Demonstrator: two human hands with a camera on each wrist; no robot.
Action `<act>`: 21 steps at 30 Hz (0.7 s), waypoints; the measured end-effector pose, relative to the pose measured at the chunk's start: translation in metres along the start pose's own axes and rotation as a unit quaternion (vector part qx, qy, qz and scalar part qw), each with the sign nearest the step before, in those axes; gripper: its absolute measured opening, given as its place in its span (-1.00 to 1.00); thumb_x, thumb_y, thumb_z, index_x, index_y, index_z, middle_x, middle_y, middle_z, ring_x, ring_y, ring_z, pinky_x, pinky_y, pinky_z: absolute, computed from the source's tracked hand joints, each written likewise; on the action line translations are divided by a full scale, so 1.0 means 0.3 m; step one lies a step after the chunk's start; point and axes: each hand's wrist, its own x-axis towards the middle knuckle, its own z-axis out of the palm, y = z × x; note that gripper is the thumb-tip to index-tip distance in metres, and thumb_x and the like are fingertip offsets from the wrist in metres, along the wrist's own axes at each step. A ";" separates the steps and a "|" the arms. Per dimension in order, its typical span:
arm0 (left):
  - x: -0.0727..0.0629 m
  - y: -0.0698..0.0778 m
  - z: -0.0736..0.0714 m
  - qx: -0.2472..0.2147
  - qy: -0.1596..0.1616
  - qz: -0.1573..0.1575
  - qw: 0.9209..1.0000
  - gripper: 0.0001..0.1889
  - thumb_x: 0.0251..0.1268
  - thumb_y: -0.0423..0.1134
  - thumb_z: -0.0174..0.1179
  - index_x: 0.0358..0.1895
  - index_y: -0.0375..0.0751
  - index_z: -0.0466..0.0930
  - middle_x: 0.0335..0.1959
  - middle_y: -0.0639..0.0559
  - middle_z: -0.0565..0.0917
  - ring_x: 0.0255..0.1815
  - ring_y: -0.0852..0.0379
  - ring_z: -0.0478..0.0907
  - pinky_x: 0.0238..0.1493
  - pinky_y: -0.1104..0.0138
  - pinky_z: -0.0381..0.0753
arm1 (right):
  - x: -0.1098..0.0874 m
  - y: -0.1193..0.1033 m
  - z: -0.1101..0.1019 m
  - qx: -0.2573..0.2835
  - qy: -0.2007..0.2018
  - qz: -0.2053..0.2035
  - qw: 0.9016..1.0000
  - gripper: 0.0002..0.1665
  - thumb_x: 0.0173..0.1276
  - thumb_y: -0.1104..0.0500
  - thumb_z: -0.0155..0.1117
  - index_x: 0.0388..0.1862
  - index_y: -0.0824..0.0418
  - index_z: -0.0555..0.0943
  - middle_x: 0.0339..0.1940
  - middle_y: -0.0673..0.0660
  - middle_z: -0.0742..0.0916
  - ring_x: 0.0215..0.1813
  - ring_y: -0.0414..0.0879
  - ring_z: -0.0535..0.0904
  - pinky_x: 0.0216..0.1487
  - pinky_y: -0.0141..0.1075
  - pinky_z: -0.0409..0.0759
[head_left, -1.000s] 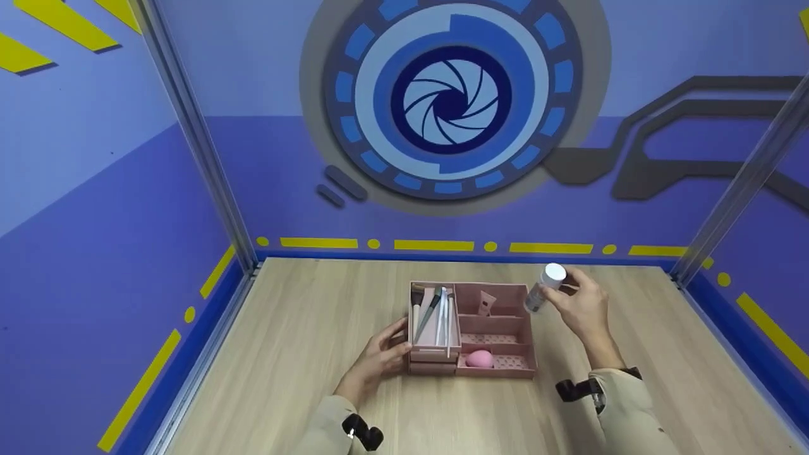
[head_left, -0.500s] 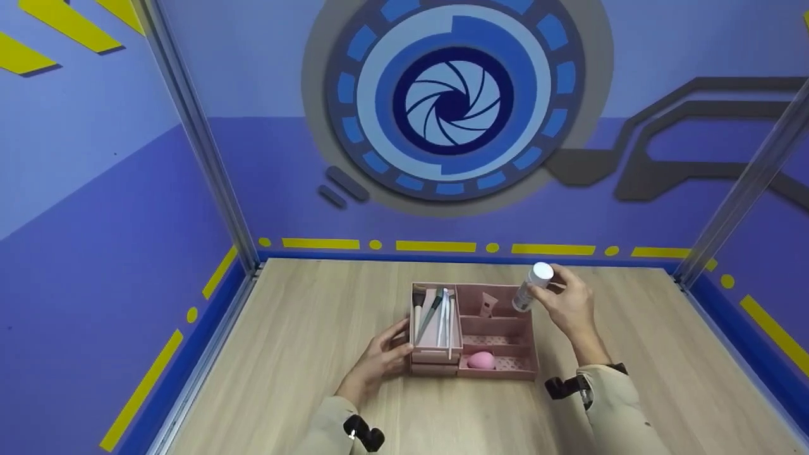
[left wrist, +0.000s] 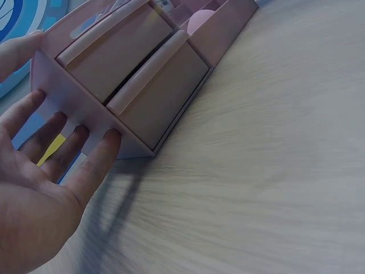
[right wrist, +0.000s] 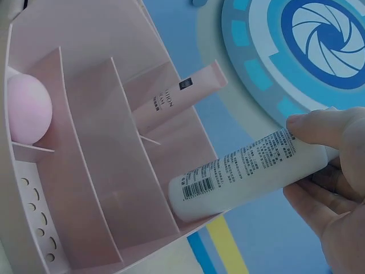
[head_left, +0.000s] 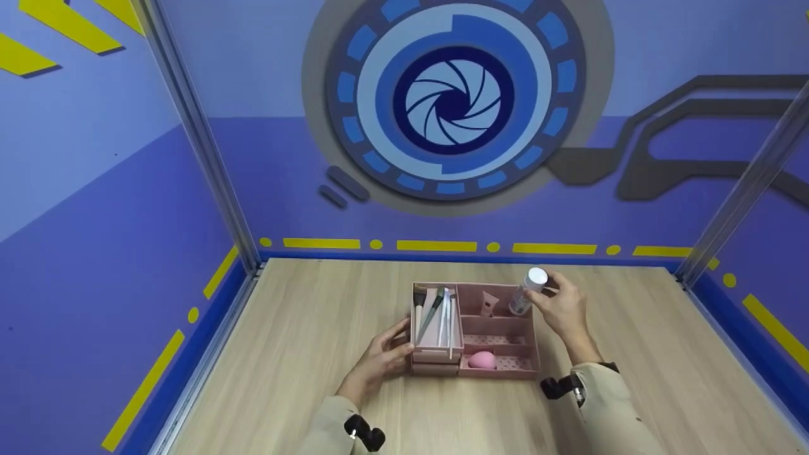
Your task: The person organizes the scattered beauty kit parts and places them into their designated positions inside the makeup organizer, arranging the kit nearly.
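My right hand (head_left: 564, 308) grips a white bottle (right wrist: 245, 171) near its white cap, with thumb and fingers round it. The bottle's base is inside the back right compartment of a pink desktop organizer (head_left: 499, 374), and it leans toward my hand. A pink tube (right wrist: 179, 97) stands tilted in the same back row, left of the bottle. My left hand (head_left: 378, 361) touches the organizer's left side with its fingers spread and nearly straight, fingertips on the panel beside two drawers (left wrist: 162, 85).
Several makeup brushes (head_left: 420, 306) lie in the organizer's left top tray. A pink makeup sponge (head_left: 483, 360) sits in its front compartment. The wooden table (head_left: 303, 316) ends at a blue wall (head_left: 278, 183) behind, with metal posts (head_left: 218, 158) at the corners.
My right hand has moved left and slightly down, bringing the bottle from beside the organizer into its back right compartment. My left hand stays on the organizer's side.
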 end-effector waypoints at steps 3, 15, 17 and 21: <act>-0.002 -0.001 0.002 -0.007 0.003 -0.005 1.000 -0.24 0.31 -0.19 0.24 0.53 -0.12 0.10 0.48 -0.28 0.23 0.30 0.01 0.42 0.18 0.16 0.51 | -0.004 0.007 0.006 -0.009 -0.006 0.006 1.000 -0.41 0.03 0.36 0.52 0.07 0.46 0.55 -0.04 0.47 0.69 0.01 0.29 0.66 0.01 -0.02 0.64; -0.004 -0.002 0.003 -0.022 0.008 -0.012 1.000 -0.23 0.28 -0.16 0.27 0.52 -0.07 0.13 0.48 -0.27 0.24 0.32 -0.04 0.41 0.25 0.08 0.47 | -0.017 0.036 0.029 -0.003 -0.021 0.008 1.000 -0.42 0.04 0.39 0.48 0.07 0.49 0.53 -0.01 0.47 0.66 0.04 0.31 0.64 0.03 -0.05 0.64; -0.005 -0.002 0.003 -0.021 0.007 -0.011 1.000 -0.22 0.28 -0.17 0.27 0.53 -0.07 0.12 0.48 -0.27 0.23 0.33 -0.05 0.40 0.26 0.08 0.47 | -0.019 0.040 0.032 -0.003 -0.020 0.006 1.000 -0.42 0.04 0.39 0.49 0.07 0.50 0.53 -0.01 0.48 0.66 0.03 0.32 0.64 0.03 -0.03 0.64; -0.006 -0.001 0.003 -0.018 0.006 -0.012 1.000 -0.22 0.30 -0.16 0.25 0.53 -0.08 0.10 0.49 -0.28 0.22 0.34 -0.06 0.39 0.27 0.05 0.45 | -0.021 0.047 0.037 -0.011 -0.013 -0.006 1.000 -0.42 0.00 0.39 0.51 0.04 0.52 0.54 -0.05 0.48 0.67 -0.02 0.33 0.65 0.00 0.00 0.64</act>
